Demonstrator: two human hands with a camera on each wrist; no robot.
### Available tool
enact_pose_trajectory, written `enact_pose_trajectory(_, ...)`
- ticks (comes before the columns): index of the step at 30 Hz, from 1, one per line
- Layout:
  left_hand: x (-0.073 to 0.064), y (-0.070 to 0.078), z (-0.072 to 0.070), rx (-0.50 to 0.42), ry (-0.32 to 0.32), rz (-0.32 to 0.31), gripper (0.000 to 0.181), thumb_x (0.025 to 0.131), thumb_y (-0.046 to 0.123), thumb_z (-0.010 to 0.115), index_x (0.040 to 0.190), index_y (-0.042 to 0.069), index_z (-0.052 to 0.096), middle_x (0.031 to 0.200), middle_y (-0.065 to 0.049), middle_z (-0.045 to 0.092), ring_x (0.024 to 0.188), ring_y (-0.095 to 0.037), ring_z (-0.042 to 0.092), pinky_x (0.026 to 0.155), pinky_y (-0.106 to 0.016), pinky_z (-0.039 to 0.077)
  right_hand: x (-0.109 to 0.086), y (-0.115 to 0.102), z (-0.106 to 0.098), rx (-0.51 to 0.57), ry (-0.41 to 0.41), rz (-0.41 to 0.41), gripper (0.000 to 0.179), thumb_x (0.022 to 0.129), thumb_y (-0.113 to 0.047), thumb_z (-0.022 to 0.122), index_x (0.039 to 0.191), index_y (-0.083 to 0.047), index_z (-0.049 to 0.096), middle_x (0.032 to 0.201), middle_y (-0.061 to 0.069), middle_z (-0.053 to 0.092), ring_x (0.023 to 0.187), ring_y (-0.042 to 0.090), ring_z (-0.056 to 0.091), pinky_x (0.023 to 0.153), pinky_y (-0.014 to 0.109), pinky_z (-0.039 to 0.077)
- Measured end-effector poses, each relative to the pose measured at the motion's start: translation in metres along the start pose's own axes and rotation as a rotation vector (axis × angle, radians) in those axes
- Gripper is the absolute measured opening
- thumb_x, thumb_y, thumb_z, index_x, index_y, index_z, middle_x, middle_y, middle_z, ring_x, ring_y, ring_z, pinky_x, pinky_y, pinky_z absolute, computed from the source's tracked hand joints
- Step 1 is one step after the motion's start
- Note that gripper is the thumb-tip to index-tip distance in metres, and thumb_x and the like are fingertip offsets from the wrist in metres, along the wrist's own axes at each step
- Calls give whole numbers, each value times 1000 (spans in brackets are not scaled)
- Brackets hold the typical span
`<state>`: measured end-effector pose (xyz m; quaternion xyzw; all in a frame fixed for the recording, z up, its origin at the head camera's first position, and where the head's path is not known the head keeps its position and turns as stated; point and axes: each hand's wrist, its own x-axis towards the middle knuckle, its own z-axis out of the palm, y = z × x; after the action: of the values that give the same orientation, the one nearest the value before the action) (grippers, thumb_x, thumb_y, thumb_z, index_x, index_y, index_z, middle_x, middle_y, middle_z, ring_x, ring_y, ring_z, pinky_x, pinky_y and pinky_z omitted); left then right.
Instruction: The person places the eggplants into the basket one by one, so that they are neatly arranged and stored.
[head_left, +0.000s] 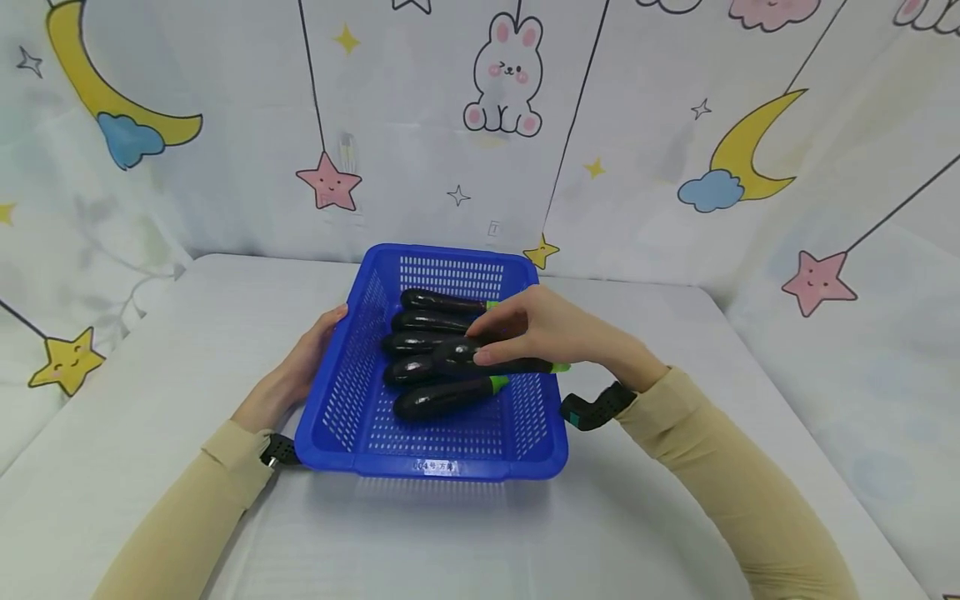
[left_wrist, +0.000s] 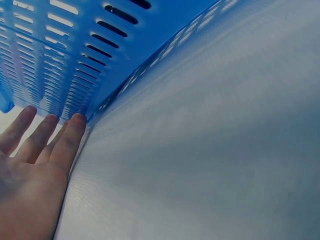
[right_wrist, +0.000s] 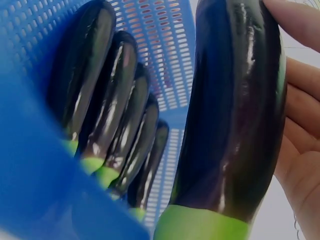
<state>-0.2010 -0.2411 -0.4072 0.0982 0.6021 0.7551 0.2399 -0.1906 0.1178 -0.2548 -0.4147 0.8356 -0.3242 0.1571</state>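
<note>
My right hand pinches a glossy dark eggplant with a green stem end, thumb on one side and fingers on the other. It is held over a blue plastic basket with slotted walls. Inside the basket several more eggplants lie side by side in a row, green ends to the right in the head view. At the basket's left side, my left hand rests against the outer wall. In the left wrist view its fingers are straight, with fingertips right at the slotted wall.
Under the basket is a table with a white cover. Behind it hangs a pale curtain printed with moons, stars and a rabbit. A black wrist camera on the right wrist sits close to the basket's right rim.
</note>
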Motion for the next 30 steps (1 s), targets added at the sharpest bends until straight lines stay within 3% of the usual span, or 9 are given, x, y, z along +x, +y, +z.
enact_pose_trajectory(3, 0, 0, 0, 8, 3, -2, 77, 102, 61, 29, 158, 12, 13, 137, -8, 47, 112, -18, 60, 90, -35, 53, 7, -3, 1, 4, -7, -7, 31, 88, -29, 79, 116, -15, 74, 106, -5, 73, 97, 9, 70, 87, 27, 56)
enact_pose_trajectory(11, 1, 0, -1, 49, 1, -8, 81, 101, 63, 26, 161, 13, 3, 156, -25, 22, 119, -20, 53, 95, -36, 50, 25, -12, 3, 26, -29, -32, 34, 88, -28, 79, 117, -12, 74, 111, -1, 73, 102, 10, 70, 90, 28, 56)
enact_pose_trajectory(19, 1, -1, 0, 27, 18, -17, 81, 100, 63, 28, 160, 11, 8, 147, -17, 35, 116, -19, 57, 93, -36, 52, 40, -14, 12, 49, -51, -47, 32, 89, -26, 79, 115, -10, 74, 106, 0, 74, 96, 9, 71, 88, 26, 56)
enact_pose_trajectory(30, 0, 1, 2, 29, 28, -17, 81, 100, 63, 27, 160, 11, 7, 139, -12, 40, 112, -18, 57, 91, -35, 52, 56, -14, 28, 33, -72, -56, 31, 90, -26, 77, 115, -9, 74, 105, 0, 74, 93, 7, 70, 87, 23, 55)
